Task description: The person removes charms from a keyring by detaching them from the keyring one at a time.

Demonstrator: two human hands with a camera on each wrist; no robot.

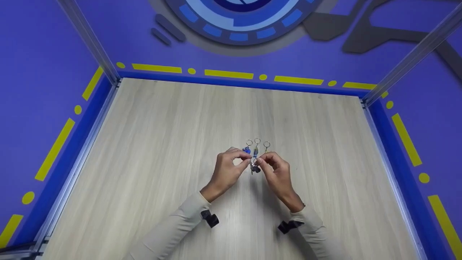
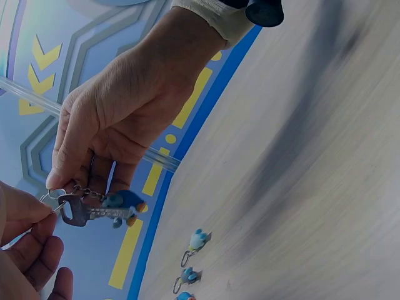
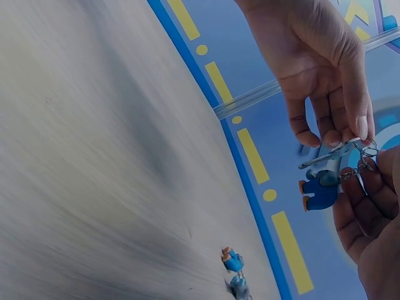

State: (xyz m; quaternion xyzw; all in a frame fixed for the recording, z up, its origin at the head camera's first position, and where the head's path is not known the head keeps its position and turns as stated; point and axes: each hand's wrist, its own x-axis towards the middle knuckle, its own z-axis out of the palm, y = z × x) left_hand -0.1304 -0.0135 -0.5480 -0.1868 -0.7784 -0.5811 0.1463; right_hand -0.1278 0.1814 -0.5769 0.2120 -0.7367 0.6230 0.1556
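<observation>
Both hands meet over the table around a keychain with a small blue figure (image 3: pixel 322 189) on a short chain. A metal key (image 2: pixel 75 210) sits at its split ring (image 3: pixel 370 148), its blade beside the figure. With thumb and index finger the left hand (image 1: pixel 227 164) pinches the ring close to the key's head. From the other side, the right hand (image 1: pixel 278 171) pinches the same ring near the chain. I cannot tell whether the key is fully threaded on. Key and figure hang below the fingertips.
Just beyond the hands lie three more keychains in a row: a blue one (image 1: pixel 247 150), a blue-and-yellowish one (image 1: pixel 256 151) and one whose ring (image 1: pixel 266 144) shows past the right hand. Blue-purple panels (image 1: pixel 231 65) enclose the wooden table (image 1: pixel 162 126) at the back and sides.
</observation>
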